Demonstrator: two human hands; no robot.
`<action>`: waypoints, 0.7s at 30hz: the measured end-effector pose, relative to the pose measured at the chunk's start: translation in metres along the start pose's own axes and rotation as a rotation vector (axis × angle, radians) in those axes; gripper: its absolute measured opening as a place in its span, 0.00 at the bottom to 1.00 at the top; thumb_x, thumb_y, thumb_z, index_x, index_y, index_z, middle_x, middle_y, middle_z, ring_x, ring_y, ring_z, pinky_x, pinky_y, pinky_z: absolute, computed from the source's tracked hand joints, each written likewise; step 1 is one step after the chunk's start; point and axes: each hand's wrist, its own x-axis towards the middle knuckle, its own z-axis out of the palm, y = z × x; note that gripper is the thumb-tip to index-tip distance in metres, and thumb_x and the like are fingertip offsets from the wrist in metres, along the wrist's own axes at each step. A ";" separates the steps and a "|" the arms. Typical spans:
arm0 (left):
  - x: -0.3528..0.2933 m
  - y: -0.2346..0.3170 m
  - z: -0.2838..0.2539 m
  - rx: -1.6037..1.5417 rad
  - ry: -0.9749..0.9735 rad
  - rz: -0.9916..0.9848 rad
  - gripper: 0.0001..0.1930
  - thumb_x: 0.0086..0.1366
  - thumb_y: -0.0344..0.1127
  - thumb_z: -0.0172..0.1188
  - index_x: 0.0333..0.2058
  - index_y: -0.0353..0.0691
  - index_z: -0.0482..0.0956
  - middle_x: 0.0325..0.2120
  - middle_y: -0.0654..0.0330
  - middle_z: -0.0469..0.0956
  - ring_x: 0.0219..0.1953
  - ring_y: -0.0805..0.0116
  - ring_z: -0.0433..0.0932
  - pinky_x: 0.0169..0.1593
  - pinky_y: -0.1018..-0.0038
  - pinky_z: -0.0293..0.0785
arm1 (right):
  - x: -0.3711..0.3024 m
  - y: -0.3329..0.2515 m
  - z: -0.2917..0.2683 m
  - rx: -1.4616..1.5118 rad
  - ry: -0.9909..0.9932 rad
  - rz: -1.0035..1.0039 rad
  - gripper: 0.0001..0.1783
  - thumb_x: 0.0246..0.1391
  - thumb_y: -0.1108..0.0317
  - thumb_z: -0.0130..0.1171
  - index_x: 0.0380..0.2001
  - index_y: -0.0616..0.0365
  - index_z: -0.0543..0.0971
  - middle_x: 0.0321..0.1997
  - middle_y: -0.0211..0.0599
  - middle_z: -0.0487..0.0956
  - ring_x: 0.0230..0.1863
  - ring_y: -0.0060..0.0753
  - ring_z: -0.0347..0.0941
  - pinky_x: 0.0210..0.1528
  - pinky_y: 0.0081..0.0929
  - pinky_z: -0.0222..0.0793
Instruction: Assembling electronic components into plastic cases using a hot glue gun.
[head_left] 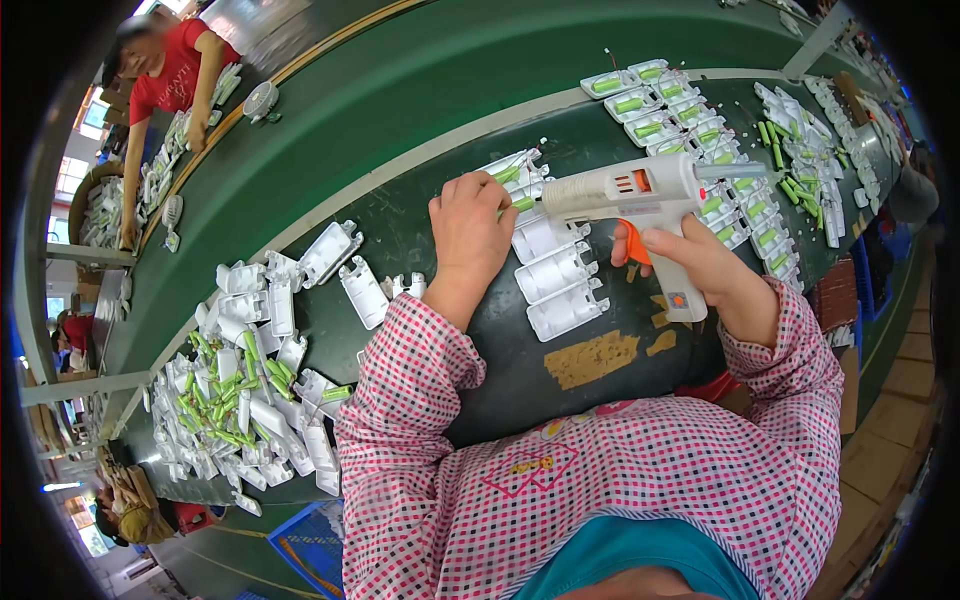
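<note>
A white hot glue gun point(622, 190) with an orange trigger is gripped in my right hand point(718, 268), its nozzle pointing left. A clear glue stick point(735, 171) pokes out of its back end. My left hand point(468, 232) has its fingertips closed on a green battery point(523, 203), right by the nozzle, over a column of white plastic housings. Bare housings point(555, 275) in that column lie nearer to me, while a housing point(518, 170) beyond my fingers holds a green battery. The fingertips and the gun partly hide the spot where they meet.
To the left lies a heap of white housings point(265, 440) with loose green batteries point(225, 400). Rows of battery-filled housings point(690, 115) stretch along the right. Brown tape point(590, 360) sticks to the table. Across the green conveyor belt point(340, 130), a person in red point(180, 75) works.
</note>
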 end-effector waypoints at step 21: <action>0.000 0.008 -0.021 0.241 -0.072 0.158 0.04 0.54 0.32 0.65 0.30 0.44 0.83 0.39 0.65 0.78 0.48 0.62 0.74 0.51 0.62 0.64 | 0.002 0.002 0.009 -0.126 0.016 -0.044 0.20 0.61 0.60 0.56 0.47 0.66 0.73 0.39 0.38 0.76 0.38 0.30 0.74 0.40 0.30 0.71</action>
